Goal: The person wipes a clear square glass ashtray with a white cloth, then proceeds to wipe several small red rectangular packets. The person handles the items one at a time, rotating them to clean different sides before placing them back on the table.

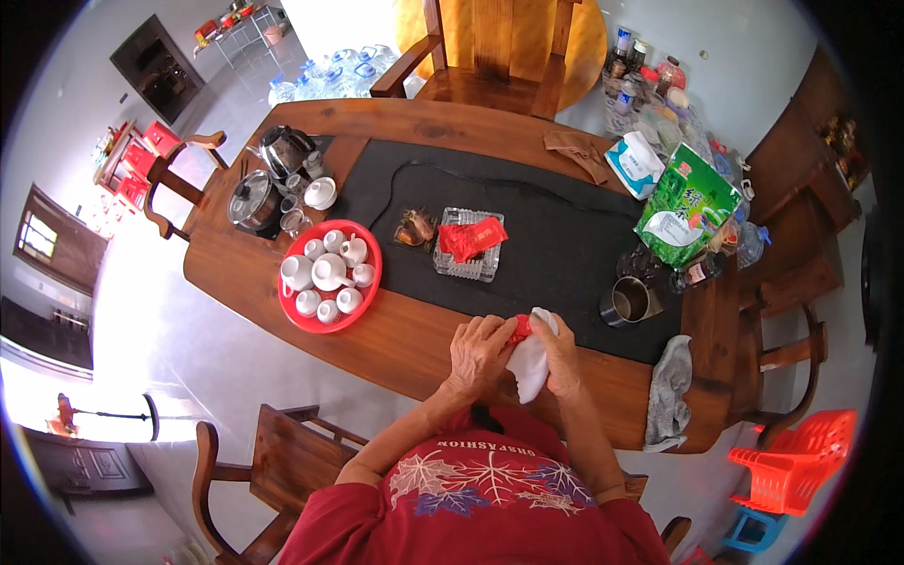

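Near the front edge of the table, both my hands work close together. My left hand (pixel 481 352) is closed on a small red object (pixel 520 330), whose kind I cannot make out. My right hand (pixel 559 358) grips a white cloth (pixel 529 370), bunched against the red object and hanging down between my hands. Beyond them, a red packet (pixel 473 238) lies on a clear glass tray (pixel 467 269). Just left of that tray sits a small brown clump (pixel 414 228) on the black table runner (pixel 556 254).
At left stands a red round tray (pixel 331 325) of white cups and a teapot, with a kettle (pixel 285 151) and a pot (pixel 252 200) behind. At right are a metal cup (pixel 626 301), a green bag (pixel 687 207), tissues (pixel 637 165) and a grey towel (pixel 669 395). Wooden chairs surround the table.
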A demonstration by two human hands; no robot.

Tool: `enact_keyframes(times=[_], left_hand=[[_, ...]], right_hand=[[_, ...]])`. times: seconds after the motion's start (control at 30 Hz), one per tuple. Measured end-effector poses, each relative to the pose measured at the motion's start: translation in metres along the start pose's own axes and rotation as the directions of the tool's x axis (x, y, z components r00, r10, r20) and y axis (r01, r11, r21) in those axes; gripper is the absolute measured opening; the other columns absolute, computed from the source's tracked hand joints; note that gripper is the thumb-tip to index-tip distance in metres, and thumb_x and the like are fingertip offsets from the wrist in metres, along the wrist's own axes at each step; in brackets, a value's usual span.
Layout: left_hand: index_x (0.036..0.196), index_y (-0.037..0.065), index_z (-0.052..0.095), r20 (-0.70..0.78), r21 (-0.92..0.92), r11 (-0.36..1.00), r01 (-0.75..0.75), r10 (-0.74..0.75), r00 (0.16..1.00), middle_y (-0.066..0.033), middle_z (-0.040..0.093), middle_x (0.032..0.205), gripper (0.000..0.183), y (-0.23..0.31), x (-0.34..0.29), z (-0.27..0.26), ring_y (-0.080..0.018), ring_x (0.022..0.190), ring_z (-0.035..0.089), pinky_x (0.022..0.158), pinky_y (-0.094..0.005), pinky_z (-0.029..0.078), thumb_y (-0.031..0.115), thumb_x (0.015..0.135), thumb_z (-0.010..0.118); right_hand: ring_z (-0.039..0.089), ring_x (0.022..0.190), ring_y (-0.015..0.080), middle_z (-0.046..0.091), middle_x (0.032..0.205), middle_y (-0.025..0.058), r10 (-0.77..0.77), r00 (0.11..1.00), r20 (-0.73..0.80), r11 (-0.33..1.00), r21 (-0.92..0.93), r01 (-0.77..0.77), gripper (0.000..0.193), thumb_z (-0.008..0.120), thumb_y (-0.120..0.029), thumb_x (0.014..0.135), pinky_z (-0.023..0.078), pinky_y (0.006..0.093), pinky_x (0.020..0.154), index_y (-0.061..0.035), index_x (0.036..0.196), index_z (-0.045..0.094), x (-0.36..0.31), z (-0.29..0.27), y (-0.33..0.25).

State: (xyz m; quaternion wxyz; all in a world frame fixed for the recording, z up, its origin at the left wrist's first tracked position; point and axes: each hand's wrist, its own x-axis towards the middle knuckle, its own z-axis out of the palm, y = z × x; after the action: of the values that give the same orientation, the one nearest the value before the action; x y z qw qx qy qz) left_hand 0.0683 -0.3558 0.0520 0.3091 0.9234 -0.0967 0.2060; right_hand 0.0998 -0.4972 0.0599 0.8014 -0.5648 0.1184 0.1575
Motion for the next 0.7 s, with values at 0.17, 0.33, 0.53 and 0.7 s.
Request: enact_keyframes(times=[0.17,0.33,0.53,0.7], left_hand=[[0.116,0.009,0.056,-0.023,-0.112,0.994,-0.012,0.010,1.000,-0.0080,0.058,0.107,0.055,0.000,0.012,-0.010,-0.0302,0.101,0.054,0.085,-0.0401,0.044,0.015,0.064,0.073],[0.121,-0.002,0.049,0.581,-0.760,0.007,0.650,-0.441,0.684,-0.0135,0.059,0.111,0.046,-0.045,0.017,-0.011,-0.0204,0.098,0.060,0.084,-0.0321,0.050,0.008,0.081,0.068],[0.096,0.003,0.057,0.777,-0.628,-0.327,0.706,-0.321,0.542,-0.0108,0.064,0.094,0.014,-0.066,0.011,0.000,-0.0161,0.078,0.065,0.070,-0.0300,0.056,0.008,0.085,0.064],[0.080,0.008,0.052,0.732,-0.681,-0.354,0.641,-0.313,0.605,-0.0083,0.063,0.084,0.012,-0.066,0.016,0.009,-0.0142,0.069,0.064,0.060,-0.0349,0.058,0.007,0.086,0.062]], right_hand=[[0.056,0.072,0.0088,0.060,0.084,0.0018,-0.075,0.997,0.011,0.996,-0.043,0.075,0.017,0.064,-0.012,0.082,0.046,0.0230,0.064,-0.0013,0.095,0.061,0.015,-0.020,0.027],[0.055,0.069,0.0069,0.060,0.077,0.0001,-0.076,0.993,0.087,0.996,-0.034,0.079,0.013,0.064,-0.010,0.082,0.046,0.0228,0.062,-0.0013,0.092,0.061,0.014,-0.009,-0.005],[0.052,0.066,0.0051,0.058,0.074,-0.0035,-0.202,0.977,0.065,0.969,-0.128,0.209,0.008,0.064,-0.011,0.083,0.043,0.0224,0.058,-0.0051,0.086,0.061,0.028,-0.014,0.007],[0.053,0.065,0.0073,0.057,0.074,0.0005,-0.366,0.909,-0.198,0.908,-0.290,0.303,0.015,0.066,-0.014,0.082,0.044,0.0242,0.059,-0.0030,0.089,0.058,0.041,-0.011,0.008]])
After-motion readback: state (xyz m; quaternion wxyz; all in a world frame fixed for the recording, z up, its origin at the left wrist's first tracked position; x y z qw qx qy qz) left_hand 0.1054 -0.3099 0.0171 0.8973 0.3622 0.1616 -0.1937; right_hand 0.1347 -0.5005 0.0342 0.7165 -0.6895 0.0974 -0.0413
